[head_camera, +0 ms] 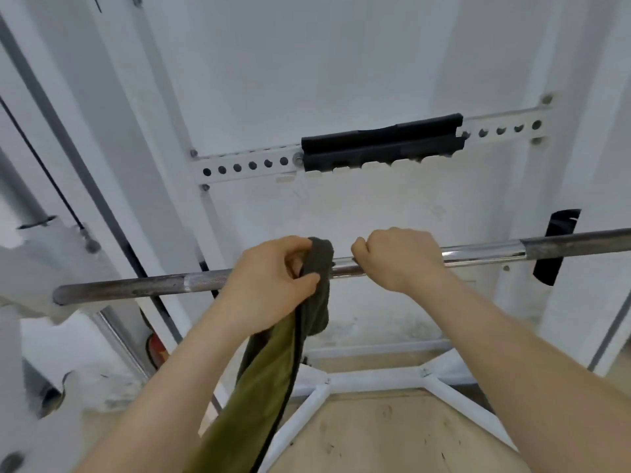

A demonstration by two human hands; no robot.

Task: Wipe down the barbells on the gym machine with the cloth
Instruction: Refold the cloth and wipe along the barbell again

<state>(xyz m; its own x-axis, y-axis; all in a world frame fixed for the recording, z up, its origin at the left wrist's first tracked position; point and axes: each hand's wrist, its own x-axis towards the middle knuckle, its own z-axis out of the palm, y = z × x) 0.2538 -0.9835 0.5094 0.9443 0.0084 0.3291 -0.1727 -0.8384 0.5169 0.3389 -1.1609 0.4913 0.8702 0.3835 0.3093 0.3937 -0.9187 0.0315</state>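
A steel barbell (485, 251) runs across the view from lower left to upper right, chrome in the middle and dull grey toward both ends. A dark grey cloth (319, 268) with an olive-green side hangs draped over the bar's middle and trails down toward me. My left hand (269, 278) pinches the cloth where it wraps the bar. Just right of the cloth, my right hand (399, 257) is closed in a fist around the bare chrome bar.
The white rack frame (375, 380) stands behind and below the bar. A perforated white crossbeam (246, 165) with a black pad (382, 141) spans the wall. A black hook (556, 247) holds the bar at right. A cable (41, 162) runs down at left.
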